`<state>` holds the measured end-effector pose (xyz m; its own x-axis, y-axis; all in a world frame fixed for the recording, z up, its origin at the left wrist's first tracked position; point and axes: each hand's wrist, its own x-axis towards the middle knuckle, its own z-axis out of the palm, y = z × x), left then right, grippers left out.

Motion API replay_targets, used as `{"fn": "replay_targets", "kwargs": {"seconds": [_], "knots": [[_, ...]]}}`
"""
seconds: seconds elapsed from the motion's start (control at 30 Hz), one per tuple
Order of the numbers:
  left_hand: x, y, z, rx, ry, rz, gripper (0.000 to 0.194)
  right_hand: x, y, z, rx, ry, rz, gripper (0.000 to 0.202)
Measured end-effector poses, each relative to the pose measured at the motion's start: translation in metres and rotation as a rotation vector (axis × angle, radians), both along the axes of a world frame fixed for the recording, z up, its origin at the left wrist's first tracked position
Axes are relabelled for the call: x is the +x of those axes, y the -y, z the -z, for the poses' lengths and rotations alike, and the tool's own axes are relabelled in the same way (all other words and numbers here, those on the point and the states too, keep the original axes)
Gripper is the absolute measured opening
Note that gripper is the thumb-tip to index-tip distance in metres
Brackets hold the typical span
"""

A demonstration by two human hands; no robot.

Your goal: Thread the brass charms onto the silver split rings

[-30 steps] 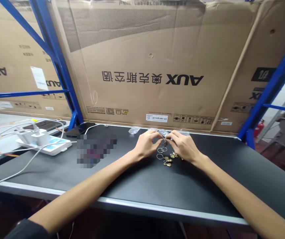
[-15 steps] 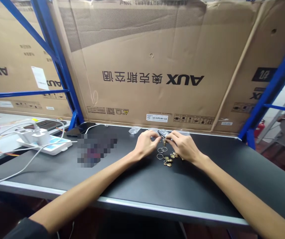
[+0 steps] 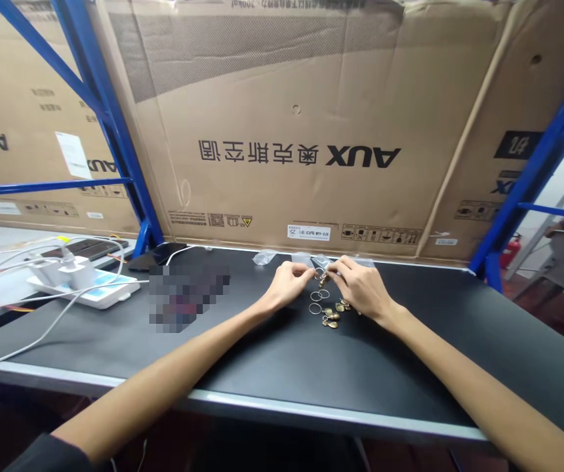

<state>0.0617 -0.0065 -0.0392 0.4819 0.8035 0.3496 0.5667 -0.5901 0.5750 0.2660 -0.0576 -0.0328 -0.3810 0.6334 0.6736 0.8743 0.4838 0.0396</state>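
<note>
My left hand (image 3: 288,285) pinches the left side of a metal key ring (image 3: 318,270) between thumb and fingertips. From the right, my right hand (image 3: 363,288) is closed at the same ring, its fingertips beside a small brass-coloured charm (image 3: 322,282) that hangs there. Whether the right fingers grip the ring or the charm's link is too small to tell. Just below lie loose key rings (image 3: 315,309), two of them overlapping. Several brass-coloured charms (image 3: 331,320) lie to their right, some partly under my right hand.
Clear plastic bags (image 3: 265,257) lie along the back of the black table (image 3: 262,354). A large cardboard box (image 3: 282,85) stands behind, between blue rack posts (image 3: 115,131). At left are a white power strip (image 3: 100,292) with cables and a pixelated patch.
The left fingers have straightened slightly around the ring, which shows more clearly between the hands. The charm hangs at a slightly different angle. The view has shifted a little.
</note>
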Motion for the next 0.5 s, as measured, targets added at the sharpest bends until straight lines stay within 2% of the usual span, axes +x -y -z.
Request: {"fn": "replay_targets", "kwargs": {"seconds": [0.3, 0.5], "knots": [[-0.003, -0.007, 0.013, 0.101, -0.195, 0.103, 0.028, 0.018, -0.012, 0.000, -0.065, -0.115, 0.113, 0.025], [-0.004, -0.010, 0.014, 0.129, -0.291, 0.112, 0.030, 0.019, -0.011, -0.003, -0.095, -0.122, 0.127, 0.024]]}}
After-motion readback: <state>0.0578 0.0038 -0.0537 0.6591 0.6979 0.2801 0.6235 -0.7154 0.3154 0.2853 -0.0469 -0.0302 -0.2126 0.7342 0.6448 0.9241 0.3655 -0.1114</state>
